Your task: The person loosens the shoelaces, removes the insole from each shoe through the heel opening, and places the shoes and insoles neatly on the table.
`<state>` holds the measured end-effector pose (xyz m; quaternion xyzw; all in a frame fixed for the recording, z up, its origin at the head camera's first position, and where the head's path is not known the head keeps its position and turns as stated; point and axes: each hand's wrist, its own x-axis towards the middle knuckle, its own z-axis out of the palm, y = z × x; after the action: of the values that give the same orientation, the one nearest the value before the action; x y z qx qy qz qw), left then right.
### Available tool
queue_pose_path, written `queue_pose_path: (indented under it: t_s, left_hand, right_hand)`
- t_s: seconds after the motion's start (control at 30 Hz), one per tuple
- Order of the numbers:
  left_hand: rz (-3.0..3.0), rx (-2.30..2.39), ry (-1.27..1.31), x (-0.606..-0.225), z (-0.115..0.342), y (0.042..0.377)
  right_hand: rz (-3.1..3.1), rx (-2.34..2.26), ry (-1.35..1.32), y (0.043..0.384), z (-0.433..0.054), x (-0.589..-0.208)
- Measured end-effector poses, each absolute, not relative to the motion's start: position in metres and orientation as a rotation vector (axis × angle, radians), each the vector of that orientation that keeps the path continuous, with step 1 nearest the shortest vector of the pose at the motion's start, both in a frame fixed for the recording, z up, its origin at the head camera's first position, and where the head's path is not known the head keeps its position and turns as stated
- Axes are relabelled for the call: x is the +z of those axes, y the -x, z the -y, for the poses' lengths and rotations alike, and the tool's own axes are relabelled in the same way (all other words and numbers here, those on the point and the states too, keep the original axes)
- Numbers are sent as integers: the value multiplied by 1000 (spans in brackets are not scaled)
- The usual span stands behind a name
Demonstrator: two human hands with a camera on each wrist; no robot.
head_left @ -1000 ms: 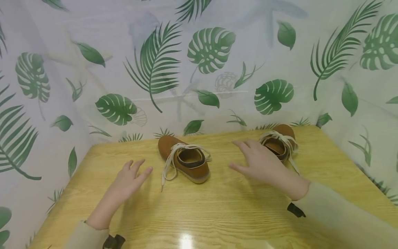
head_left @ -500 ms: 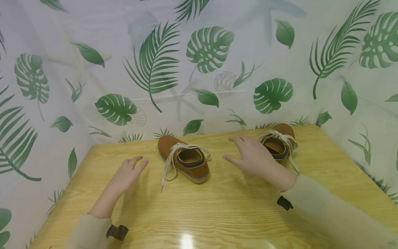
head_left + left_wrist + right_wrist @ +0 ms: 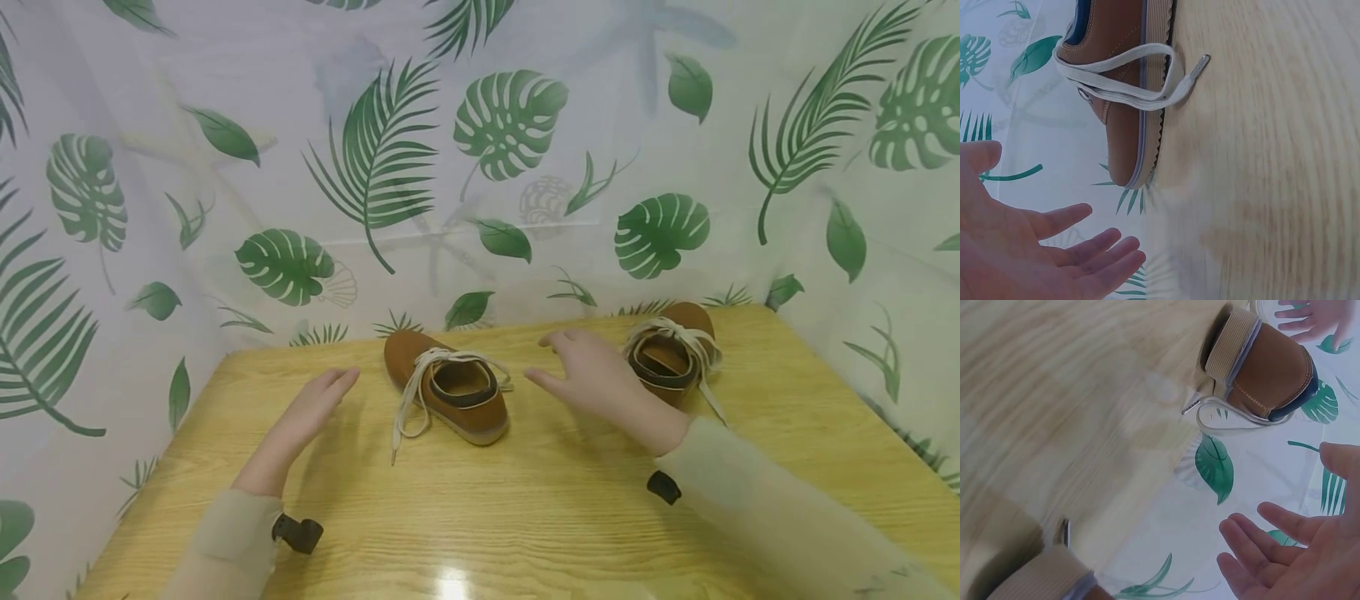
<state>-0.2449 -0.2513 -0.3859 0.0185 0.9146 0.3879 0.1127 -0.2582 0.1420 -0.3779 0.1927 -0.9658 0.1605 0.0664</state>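
A brown shoe (image 3: 450, 385) with cream laces tied in a bow stands left of the table's middle, its toe toward the back left. My left hand (image 3: 303, 417) hovers to the left of it, fingers extended, palm turned toward the shoe; the left wrist view shows that palm (image 3: 1041, 250) bare. On the shoe's other side is my right hand (image 3: 592, 375), thumb and fingers spread apart and holding nothing. Behind the right hand, a matching brown shoe (image 3: 671, 354) sits at the back right, partly covered by that hand in the head view.
Both shoes stand on a wood-grain table (image 3: 450, 517). A white cloth with green leaf prints (image 3: 570, 108) hangs along its back and sides. Dark cameras (image 3: 298, 533) are strapped at the wrists.
My right hand has moved left, away from the right shoe and toward the left one. My left hand has moved slightly forward and its fingers have drawn together. Both shoes stay put.
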Motion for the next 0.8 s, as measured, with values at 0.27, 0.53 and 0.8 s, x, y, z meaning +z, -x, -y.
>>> queue_pose_path:
  t_s: [0.27, 0.53, 0.8]
  left_hand:
    - [-2606, 1275, 47, -393, 249, 263]
    - [-2601, 1337, 72, -402, 245, 276]
    - [-2572, 1409, 122, -406, 235, 285]
  right_hand:
    - [2955, 533, -608, 265, -128, -385]
    - [3012, 614, -564, 264, -116, -389]
    - [3007, 651, -551, 265, -108, -393]
